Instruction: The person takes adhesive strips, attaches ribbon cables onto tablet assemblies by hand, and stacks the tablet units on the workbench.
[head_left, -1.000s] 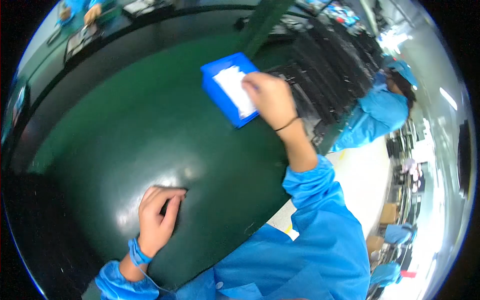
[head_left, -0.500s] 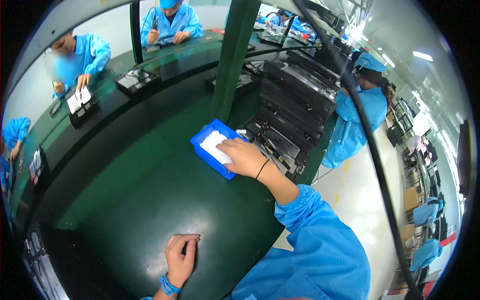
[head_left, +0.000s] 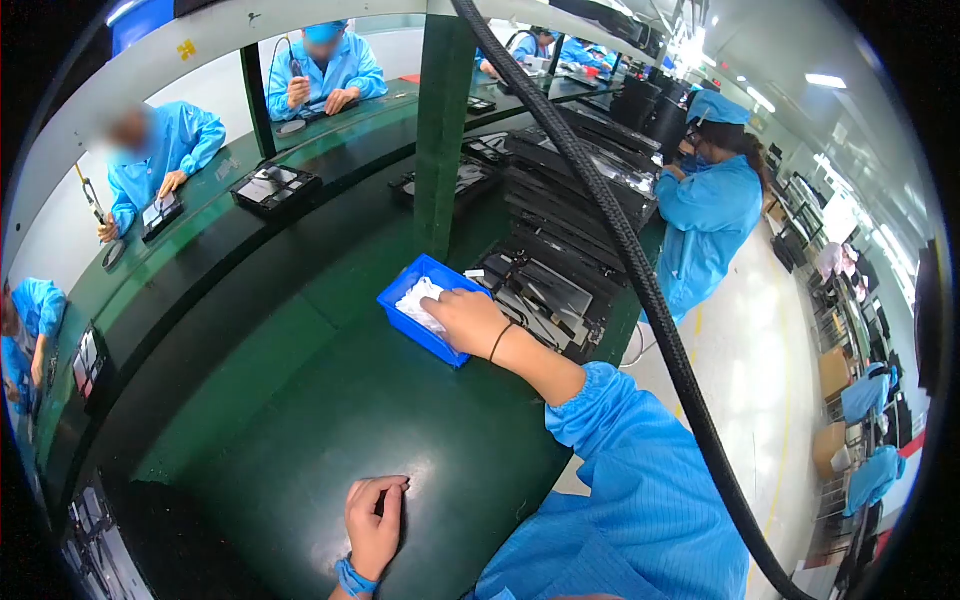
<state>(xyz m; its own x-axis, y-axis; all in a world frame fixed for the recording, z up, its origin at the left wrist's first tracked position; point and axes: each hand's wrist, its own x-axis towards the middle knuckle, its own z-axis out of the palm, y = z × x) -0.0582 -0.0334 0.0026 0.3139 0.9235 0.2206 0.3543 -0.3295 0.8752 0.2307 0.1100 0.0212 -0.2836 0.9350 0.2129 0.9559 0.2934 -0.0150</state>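
My right hand [head_left: 466, 320] reaches over the near right side of a small blue plastic bin [head_left: 420, 340]. Its fingers are bent down into the small white pieces [head_left: 412, 298] inside, and whatever they pinch is hidden. A dark band circles that wrist. Closer to me, my left hand [head_left: 374, 522] rests on the green tabletop [head_left: 270, 430], fingers curled and thumb close to the index finger. I cannot make out anything held there. A blue band is around the left wrist.
Right of the bin lies a dark flat device frame [head_left: 550, 300], with a stack of black panels [head_left: 575, 180] behind it. A green post [head_left: 440, 140] rises behind the bin. A black braided cable [head_left: 640, 250] hangs across the view. Co-workers in blue sit across the bench; another [head_left: 710, 220] stands right.
The camera view has shifted somewhat. My right hand stays at the bin, its fingers moved slightly among the white pieces. My left hand keeps nearly the same curled pose on the table.
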